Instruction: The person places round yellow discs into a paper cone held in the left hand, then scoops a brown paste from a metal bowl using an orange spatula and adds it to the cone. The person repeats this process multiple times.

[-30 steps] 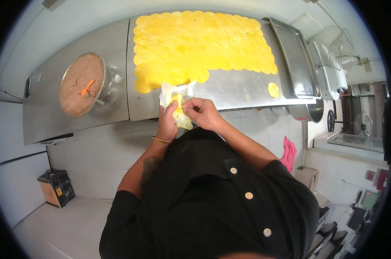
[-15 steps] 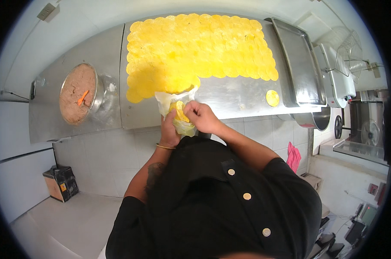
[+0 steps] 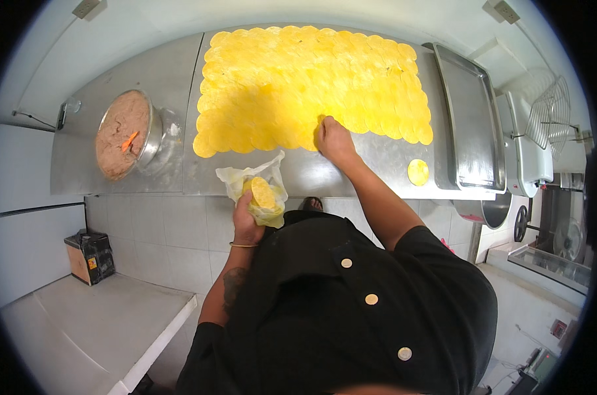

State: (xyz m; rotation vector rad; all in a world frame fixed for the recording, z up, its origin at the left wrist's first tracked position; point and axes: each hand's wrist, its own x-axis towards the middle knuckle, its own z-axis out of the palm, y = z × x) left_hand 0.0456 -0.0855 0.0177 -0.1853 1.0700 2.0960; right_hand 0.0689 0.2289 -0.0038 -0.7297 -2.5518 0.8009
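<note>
My left hand (image 3: 247, 224) is closed round a crumpled translucent plastic bag (image 3: 272, 172) in front of the table. Inside the bag's open mouth shows a stack of round yellow wrappers (image 3: 263, 192). My right hand (image 3: 336, 140) reaches over the table, fingers pinched at the near edge of a broad layer of overlapping yellow wrappers (image 3: 311, 72). A wrapper seems to be at its fingertips, partly hidden by the hand. One single yellow wrapper (image 3: 417, 172) lies apart on the steel table (image 3: 371, 172) to the right.
At the left stands a metal bowl (image 3: 155, 135) of pinkish-brown ground filling with an orange spatula (image 3: 130, 141) in it. A large metal tray (image 3: 473, 125) lies at the right, beside a white appliance (image 3: 532, 145) and a wire rack (image 3: 550, 118). A box (image 3: 89, 257) sits low at the left.
My right hand has left the bag and moved forward and right to the near edge of the wrapper layer. My left hand, with the bag, has come slightly nearer to me.
</note>
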